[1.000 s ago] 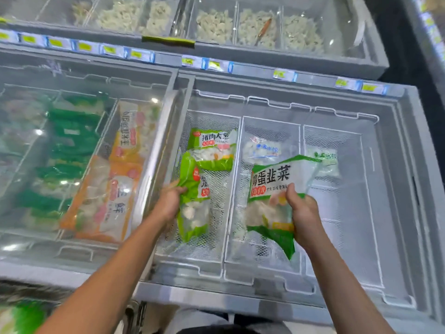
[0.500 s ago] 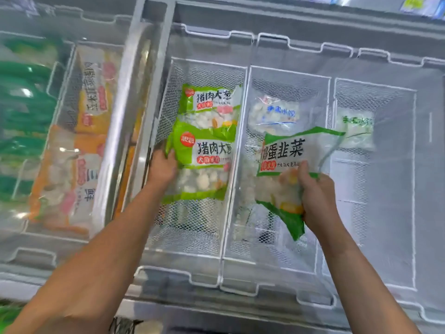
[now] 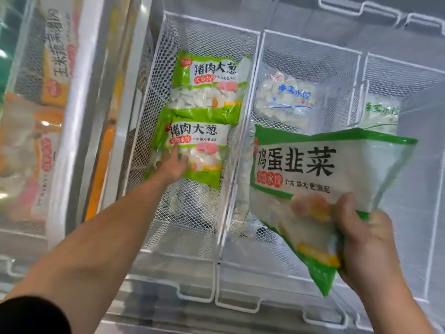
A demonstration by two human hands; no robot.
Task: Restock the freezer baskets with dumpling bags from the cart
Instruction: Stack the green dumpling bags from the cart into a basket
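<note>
Two green-and-white pork-and-scallion dumpling bags lie in the left mesh basket point(image 3: 148, 100), the upper bag point(image 3: 212, 78) at the back and the lower bag point(image 3: 204, 138) overlapping its near edge. My left hand point(image 3: 173, 165) rests flat on the lower bag's near left part, fingers spread. My right hand point(image 3: 366, 242) grips the bottom corner of an egg-and-chive dumpling bag point(image 3: 313, 169), held tilted above the middle basket point(image 3: 310, 42). A clear bag with blue lettering point(image 3: 286, 102) lies in that middle basket, partly hidden behind the held bag.
The right basket point(image 3: 407, 73) holds a clear bag with green lettering point(image 3: 381, 112). Left of the baskets a white lid frame point(image 3: 79, 116) runs front to back, with orange dumpling bags point(image 3: 55, 68) under the glass. The freezer's front rim point(image 3: 168, 309) runs below my arms.
The view has moved closer to the baskets. My left hand has laid the lower pork-and-scallion bag down and now rests flat on it. The right hand still holds the egg-and-chive bag.
</note>
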